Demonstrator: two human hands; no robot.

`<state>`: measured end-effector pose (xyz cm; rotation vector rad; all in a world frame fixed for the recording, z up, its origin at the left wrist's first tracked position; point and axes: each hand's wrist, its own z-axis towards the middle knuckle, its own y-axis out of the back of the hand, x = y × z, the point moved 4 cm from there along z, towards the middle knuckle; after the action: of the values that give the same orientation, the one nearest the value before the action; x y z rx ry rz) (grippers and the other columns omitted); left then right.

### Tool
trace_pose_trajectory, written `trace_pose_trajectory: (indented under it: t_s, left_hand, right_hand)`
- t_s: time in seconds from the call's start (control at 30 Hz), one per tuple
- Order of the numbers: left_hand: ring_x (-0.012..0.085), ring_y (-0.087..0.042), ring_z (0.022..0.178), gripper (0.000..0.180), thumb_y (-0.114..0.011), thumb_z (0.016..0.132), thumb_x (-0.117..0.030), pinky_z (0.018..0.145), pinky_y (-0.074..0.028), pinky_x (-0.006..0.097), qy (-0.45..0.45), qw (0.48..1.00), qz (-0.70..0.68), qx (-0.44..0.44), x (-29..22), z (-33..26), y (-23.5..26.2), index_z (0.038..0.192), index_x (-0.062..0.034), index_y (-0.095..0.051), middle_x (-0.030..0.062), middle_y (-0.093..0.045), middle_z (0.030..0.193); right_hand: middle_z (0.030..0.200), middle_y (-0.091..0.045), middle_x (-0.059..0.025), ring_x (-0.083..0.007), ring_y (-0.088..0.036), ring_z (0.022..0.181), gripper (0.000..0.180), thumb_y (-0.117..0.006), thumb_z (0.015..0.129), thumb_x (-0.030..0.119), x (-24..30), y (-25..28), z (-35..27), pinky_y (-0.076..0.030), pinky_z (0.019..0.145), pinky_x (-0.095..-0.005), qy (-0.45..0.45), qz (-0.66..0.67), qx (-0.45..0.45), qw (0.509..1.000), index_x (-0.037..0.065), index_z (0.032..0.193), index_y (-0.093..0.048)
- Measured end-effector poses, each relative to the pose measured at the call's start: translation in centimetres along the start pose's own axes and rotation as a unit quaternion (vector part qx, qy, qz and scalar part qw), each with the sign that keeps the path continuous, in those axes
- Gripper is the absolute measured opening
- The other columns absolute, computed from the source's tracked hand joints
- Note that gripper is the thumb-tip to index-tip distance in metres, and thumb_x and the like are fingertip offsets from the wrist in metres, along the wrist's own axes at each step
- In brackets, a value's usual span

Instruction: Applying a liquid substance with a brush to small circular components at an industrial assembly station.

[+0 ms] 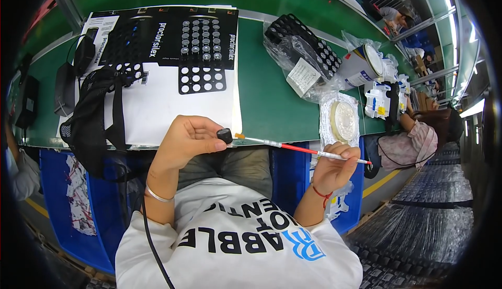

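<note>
Above my lap, at the green worktop's point(272, 100) near edge, my left hand point(184, 141) pinched a small black part point(225, 135) between curled fingertips; my right hand point(334, 167) gripped a red-and-white brush point(298, 148), its tip touching that part.

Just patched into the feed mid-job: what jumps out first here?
At centre, the left hand pinches a small black knob while the right hand holds a thin red-and-white brush with its tip right at the knob. Behind them on the green table lies a black-and-white sheet carrying a grid of more knobs, and to the right stands an open can among plastic bags.
</note>
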<state>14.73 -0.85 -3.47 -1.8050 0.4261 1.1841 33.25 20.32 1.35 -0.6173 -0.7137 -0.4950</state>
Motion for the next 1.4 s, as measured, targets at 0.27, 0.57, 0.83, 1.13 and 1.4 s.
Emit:
trace_pose_trajectory:
  t_s: [0.27,0.57,0.83,1.13,1.4]
  left_hand:
    - [0.0131,-0.063,0.068,0.021,-0.069,0.066,0.007,0.066,-0.051,0.021,0.001,1.000,0.030,0.002,-0.4,-0.1,-0.2,0.085,0.0065,-0.060,0.0117,-0.064,0.077]
    - [0.0134,-0.063,0.069,0.021,-0.069,0.065,0.007,0.066,-0.051,0.021,-0.013,0.999,0.051,0.004,-0.5,0.1,-0.4,0.084,0.0072,-0.060,0.0119,-0.064,0.078]
    - [0.0105,-0.061,0.066,0.021,-0.067,0.069,0.004,0.062,-0.049,0.018,-0.006,0.998,0.063,-0.023,-0.4,0.6,0.0,0.088,0.0073,-0.060,0.0100,-0.063,0.076]
    - [0.0073,-0.056,0.069,0.027,-0.067,0.069,0.001,0.061,-0.045,0.019,-0.080,0.980,0.128,-0.127,-3.1,2.0,2.0,0.094,0.0047,-0.059,0.0079,-0.063,0.083]
    - [0.0112,-0.056,0.081,0.026,-0.065,0.063,0.009,0.070,-0.046,0.021,-0.133,0.985,0.071,-0.084,-1.5,2.3,-0.5,0.078,-0.0044,-0.048,0.0119,-0.060,0.093]
  right_hand:
    - [0.060,-0.049,-0.0106,-0.0165,-0.043,0.050,0.026,-0.037,0.093,0.024,-0.2,-0.5,0.0,-0.037,0.048,-0.0267,-0.016,-0.012,0.031,0.999,0.003,0.079,-0.043]
    - [0.061,-0.048,-0.0117,-0.0164,-0.043,0.052,0.024,-0.039,0.092,0.022,-0.8,0.1,0.2,-0.037,0.050,-0.0268,-0.027,-0.012,0.024,0.999,0.002,0.080,-0.044]
    - [0.061,-0.048,-0.0108,-0.0164,-0.044,0.053,0.024,-0.039,0.092,0.023,-1.1,0.6,0.2,-0.037,0.050,-0.0267,-0.016,-0.019,-0.036,0.999,0.003,0.080,-0.044]
    - [0.062,-0.050,-0.0100,-0.0157,-0.045,0.055,0.024,-0.040,0.091,0.025,-1.8,1.6,-0.9,-0.037,0.052,-0.0252,-0.032,0.014,-0.124,0.992,0.004,0.080,-0.045]
    - [0.071,-0.050,-0.0083,-0.0138,-0.046,0.060,0.026,-0.043,0.091,0.028,2.5,5.7,0.9,-0.038,0.056,-0.0245,0.155,-0.188,-0.217,0.945,0.004,0.083,-0.047]
